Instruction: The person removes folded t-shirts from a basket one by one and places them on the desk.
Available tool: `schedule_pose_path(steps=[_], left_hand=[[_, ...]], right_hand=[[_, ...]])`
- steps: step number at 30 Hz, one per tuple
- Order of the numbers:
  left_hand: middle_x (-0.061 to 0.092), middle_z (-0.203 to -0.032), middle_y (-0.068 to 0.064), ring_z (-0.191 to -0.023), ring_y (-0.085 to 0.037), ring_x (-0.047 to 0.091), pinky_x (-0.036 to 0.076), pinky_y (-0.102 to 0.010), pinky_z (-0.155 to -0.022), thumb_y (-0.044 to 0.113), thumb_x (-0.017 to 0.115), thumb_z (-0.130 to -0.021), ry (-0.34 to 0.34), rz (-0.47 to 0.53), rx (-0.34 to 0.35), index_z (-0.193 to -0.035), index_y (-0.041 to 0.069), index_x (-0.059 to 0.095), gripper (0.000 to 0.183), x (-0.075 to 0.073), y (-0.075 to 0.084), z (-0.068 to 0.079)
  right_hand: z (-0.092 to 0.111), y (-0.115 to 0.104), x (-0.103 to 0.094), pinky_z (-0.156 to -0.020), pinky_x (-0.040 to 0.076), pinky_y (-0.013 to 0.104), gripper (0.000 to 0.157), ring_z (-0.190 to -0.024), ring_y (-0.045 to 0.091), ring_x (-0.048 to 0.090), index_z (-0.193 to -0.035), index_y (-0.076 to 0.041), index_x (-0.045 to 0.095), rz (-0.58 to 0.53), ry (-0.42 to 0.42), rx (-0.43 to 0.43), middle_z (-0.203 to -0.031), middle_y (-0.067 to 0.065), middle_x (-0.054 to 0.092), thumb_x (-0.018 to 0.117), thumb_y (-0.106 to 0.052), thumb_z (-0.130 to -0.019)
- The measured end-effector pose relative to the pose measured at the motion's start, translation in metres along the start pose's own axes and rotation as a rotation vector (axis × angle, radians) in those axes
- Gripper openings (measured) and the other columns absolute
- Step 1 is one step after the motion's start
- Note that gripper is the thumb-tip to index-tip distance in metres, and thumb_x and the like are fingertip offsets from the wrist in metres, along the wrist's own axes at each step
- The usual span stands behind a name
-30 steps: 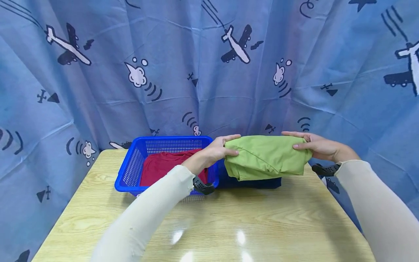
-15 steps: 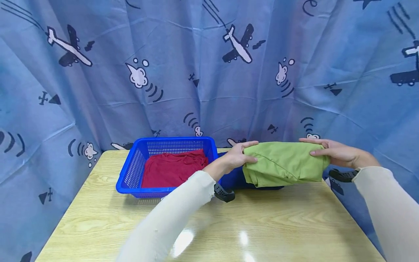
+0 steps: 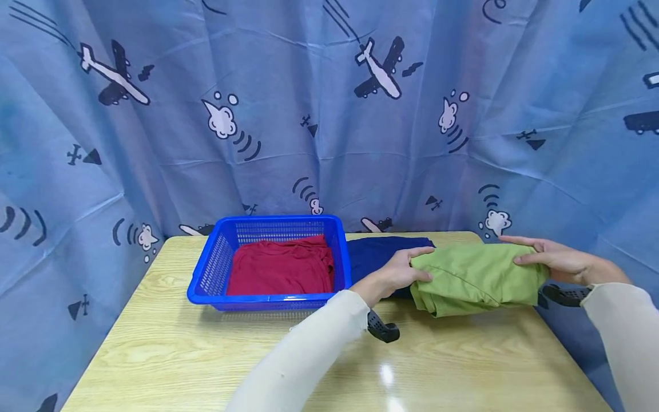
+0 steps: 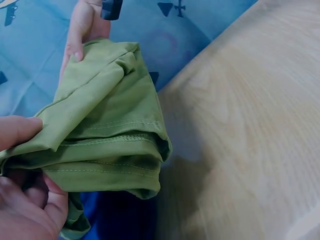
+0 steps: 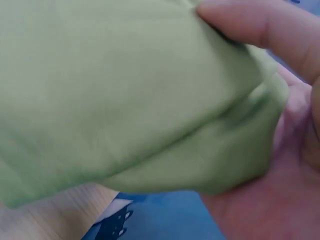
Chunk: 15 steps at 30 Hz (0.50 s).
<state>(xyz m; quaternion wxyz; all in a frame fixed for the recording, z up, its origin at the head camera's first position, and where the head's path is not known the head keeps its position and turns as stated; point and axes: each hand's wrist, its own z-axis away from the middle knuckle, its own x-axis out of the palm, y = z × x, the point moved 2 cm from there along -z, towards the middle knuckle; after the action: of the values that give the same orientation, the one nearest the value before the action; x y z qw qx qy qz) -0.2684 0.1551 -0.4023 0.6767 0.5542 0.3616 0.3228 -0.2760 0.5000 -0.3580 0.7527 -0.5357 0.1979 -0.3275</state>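
Observation:
A folded green garment (image 3: 479,280) hangs above the right part of the table, held between both hands. On its left end, my left hand (image 3: 396,270) pinches it with the thumb over the top and the fingers beneath. My right hand (image 3: 563,263) grips the opposite end in the same way. Stitched hems and several folded layers of the garment (image 4: 105,130) show in the left wrist view. Seen from the right wrist, the thumb presses on the green cloth (image 5: 125,100) while the palm lies under its edge. A folded navy cloth (image 3: 378,252) lies partly behind my left hand.
A blue plastic basket (image 3: 278,298) stands on the wooden table (image 3: 170,355), left of the navy cloth. Inside it lies a dark red cloth (image 3: 280,266). A blue curtain (image 3: 278,143) printed with planes hangs behind the table and at its sides.
Both hands have carried the green garment to the right and lower, toward the table's right edge. More of the navy cloth and the whole red cloth are now uncovered.

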Motion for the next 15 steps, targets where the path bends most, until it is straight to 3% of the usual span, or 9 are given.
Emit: schedule_pose_path(steps=[3, 7, 15], left_hand=[[0.05, -0.146, 0.002, -0.123, -0.016, 0.057, 0.052, -0.033, -0.095, 0.003, 0.072, -0.083, -0.003, 0.034, 0.002, -0.134, 0.037, 0.056, 0.063, 0.006, -0.006, -0.004], [0.06, -0.134, 0.001, -0.112, -0.015, 0.062, 0.053, -0.031, -0.09, 0.002, 0.073, -0.082, 0.001, 0.054, 0.001, -0.133, 0.034, 0.058, 0.062, 0.018, -0.016, -0.009], [0.041, -0.151, 0.005, -0.142, -0.017, 0.036, 0.042, -0.037, -0.108, 0.006, 0.074, -0.082, 0.039, -0.018, -0.022, -0.13, 0.037, 0.059, 0.059, 0.034, -0.031, -0.006]], right_hand=[[0.002, 0.004, -0.002, -0.094, 0.054, 0.035, 0.061, -0.116, 0.011, 0.063, -0.138, -0.05, 0.041, 0.011, 0.023, 0.005, -0.131, -0.014, 0.062, 0.028, -0.001, -0.103], [0.007, 0.012, -0.004, -0.093, 0.055, 0.035, 0.061, -0.114, 0.011, 0.065, -0.136, -0.05, 0.043, 0.009, 0.03, 0.015, -0.13, -0.014, 0.063, 0.028, -0.001, -0.103], [0.008, 0.033, -0.008, -0.092, 0.056, 0.035, 0.06, -0.113, 0.012, 0.065, -0.132, -0.051, 0.048, -0.012, 0.001, 0.061, -0.128, -0.014, 0.064, 0.028, -0.002, -0.103]])
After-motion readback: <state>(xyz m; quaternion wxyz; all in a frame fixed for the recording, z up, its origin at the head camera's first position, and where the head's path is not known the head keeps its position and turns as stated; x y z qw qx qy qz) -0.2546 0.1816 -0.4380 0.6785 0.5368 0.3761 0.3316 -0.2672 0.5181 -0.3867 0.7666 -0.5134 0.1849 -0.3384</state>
